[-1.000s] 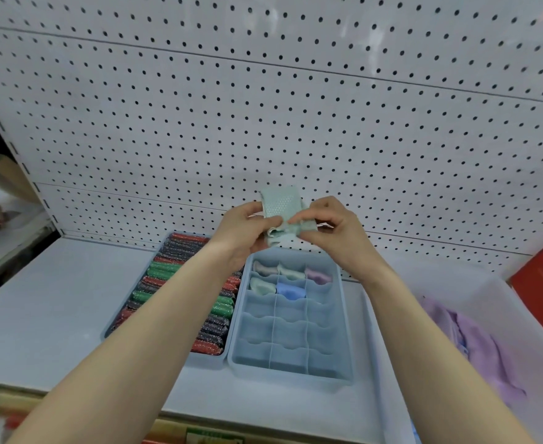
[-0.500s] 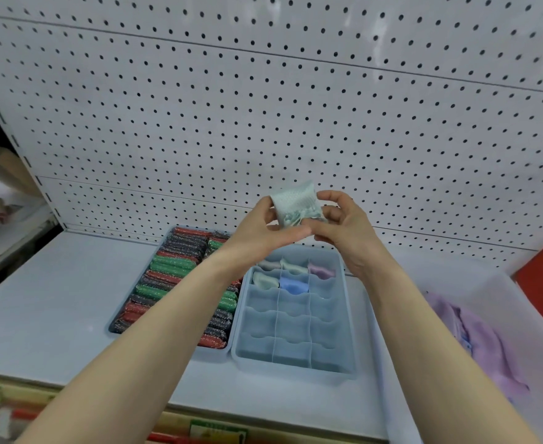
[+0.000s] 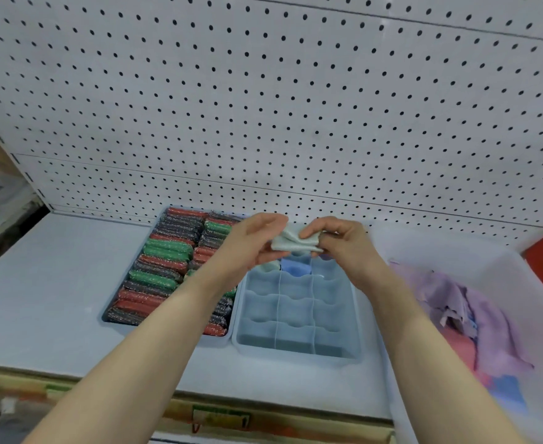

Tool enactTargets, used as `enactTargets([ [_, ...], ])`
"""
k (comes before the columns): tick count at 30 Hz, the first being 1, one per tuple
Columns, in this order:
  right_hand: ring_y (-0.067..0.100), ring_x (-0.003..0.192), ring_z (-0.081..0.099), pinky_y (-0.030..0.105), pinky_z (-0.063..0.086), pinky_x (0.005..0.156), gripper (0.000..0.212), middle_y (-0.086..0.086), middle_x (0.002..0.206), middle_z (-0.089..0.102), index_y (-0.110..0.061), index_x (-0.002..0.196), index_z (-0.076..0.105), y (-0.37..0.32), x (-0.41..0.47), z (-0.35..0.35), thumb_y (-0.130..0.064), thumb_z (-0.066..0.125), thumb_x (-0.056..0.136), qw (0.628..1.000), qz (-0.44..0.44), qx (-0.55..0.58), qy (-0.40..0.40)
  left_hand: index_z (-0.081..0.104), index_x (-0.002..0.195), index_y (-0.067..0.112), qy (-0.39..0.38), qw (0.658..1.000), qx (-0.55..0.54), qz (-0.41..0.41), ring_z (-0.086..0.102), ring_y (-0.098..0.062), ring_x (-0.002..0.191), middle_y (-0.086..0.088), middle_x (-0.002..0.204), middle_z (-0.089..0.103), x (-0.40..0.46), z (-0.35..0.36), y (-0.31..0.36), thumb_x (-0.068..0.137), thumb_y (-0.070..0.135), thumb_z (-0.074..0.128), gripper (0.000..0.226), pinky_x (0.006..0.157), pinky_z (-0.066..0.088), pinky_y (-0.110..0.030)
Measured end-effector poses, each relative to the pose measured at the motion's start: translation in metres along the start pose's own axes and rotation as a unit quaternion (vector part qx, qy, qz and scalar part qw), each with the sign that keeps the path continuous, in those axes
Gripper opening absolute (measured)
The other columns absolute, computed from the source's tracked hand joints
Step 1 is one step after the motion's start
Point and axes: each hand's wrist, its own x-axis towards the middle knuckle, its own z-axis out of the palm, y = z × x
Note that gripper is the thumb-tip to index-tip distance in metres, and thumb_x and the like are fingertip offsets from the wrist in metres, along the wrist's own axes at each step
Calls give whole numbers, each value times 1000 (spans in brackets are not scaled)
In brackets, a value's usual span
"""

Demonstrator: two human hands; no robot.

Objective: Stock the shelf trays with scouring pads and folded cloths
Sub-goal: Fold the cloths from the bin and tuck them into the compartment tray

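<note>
Pale green folded cloth (image 3: 295,243), pinched by left hand (image 3: 251,243) and right hand (image 3: 343,240) above the divided tray's (image 3: 295,350) far cells. Probably light and limp; grip across the fold lest it unfold.

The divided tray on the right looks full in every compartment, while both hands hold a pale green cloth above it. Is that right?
Not quite. In the head view the divided tray holds cloths only in its far compartments; the near rows are bare. The rest stands: the left hand and right hand hold the pale green cloth above it.
</note>
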Motion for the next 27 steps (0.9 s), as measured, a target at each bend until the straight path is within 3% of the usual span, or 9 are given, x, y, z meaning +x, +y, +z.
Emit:
enactTargets([
  [3, 17, 73, 63, 26, 55, 68, 42, 10, 97, 67, -13, 84, 77, 12, 3, 0, 11, 43, 84, 1000, 28, -11, -9, 64, 112, 9, 35, 998, 51, 18, 66, -20, 89, -15, 109, 62, 5, 0, -16, 91, -1, 62, 24, 73, 58, -23],
  [7, 9, 73, 67, 21, 54, 64, 16, -3, 87, 73, -22, 97, 76, 26, 13, -12, -27, 61, 94, 994, 108, -31, -16, 63, 109, 13, 5, 996, 86, 23, 64, -16, 88, -7, 105, 62, 18, 0, -27, 89, -8, 59, 30, 84, 58, -29],
  [10, 9, 66, 60, 23, 50, 63, 9, -2, 74, 68, -15, 93, 75, 40, 20, -20, -21, 72, 88, 985, 135, -97, -54, 62, 115, 11, -19, 986, 160, 51, 64, -18, 101, -8, 115, 64, 34, 3, -37, 88, -6, 62, 32, 89, 54, -23],
  [12, 14, 72, 60, 29, 48, 69, 9, 2, 81, 69, -13, 94, 72, 51, 26, -30, -14, 74, 85, 977, 122, -173, 15, 61, 121, 10, -28, 964, 251, 80, 63, -16, 108, -3, 117, 65, 48, 2, -47, 87, -4, 65, 37, 90, 50, -16],
  [13, 18, 76, 62, 30, 47, 72, 11, 3, 84, 70, -15, 94, 70, 57, 30, -35, -14, 73, 84, 956, 108, -267, 52, 61, 123, 10, -32, 940, 327, 94, 61, -17, 111, -1, 120, 65, 56, 0, -54, 87, -1, 65, 39, 93, 49, -19],
  [15, 25, 88, 63, 33, 47, 76, 16, 4, 93, 70, -21, 98, 68, 69, 34, -39, -16, 68, 83, 877, 92, -465, 74, 61, 126, 13, -48, 864, 488, 117, 57, -19, 118, -2, 126, 63, 70, -5, -69, 88, 6, 65, 39, 99, 44, -29],
  [18, 32, 102, 58, 34, 44, 82, 24, 10, 104, 63, -24, 108, 65, 85, 37, -30, -16, 60, 86, 776, 92, -623, 33, 60, 130, 14, -90, 797, 585, 120, 54, -25, 120, -5, 128, 61, 83, -8, -85, 89, 7, 61, 41, 97, 43, -36],
  [21, 30, 104, 57, 32, 37, 84, 31, 8, 105, 65, -23, 113, 60, 94, 39, -19, -9, 59, 85, 726, 76, -684, 2, 61, 129, 12, -118, 763, 620, 138, 52, -29, 118, -9, 127, 61, 86, -10, -93, 89, 7, 58, 40, 99, 39, -34],
  [27, 26, 94, 64, 35, 33, 85, 34, 0, 92, 68, -29, 110, 61, 100, 45, -15, -14, 67, 80, 678, 45, -733, -30, 64, 124, 14, -120, 761, 622, 143, 51, -30, 115, -8, 121, 62, 84, -11, -96, 91, 9, 57, 34, 96, 42, -38],
])
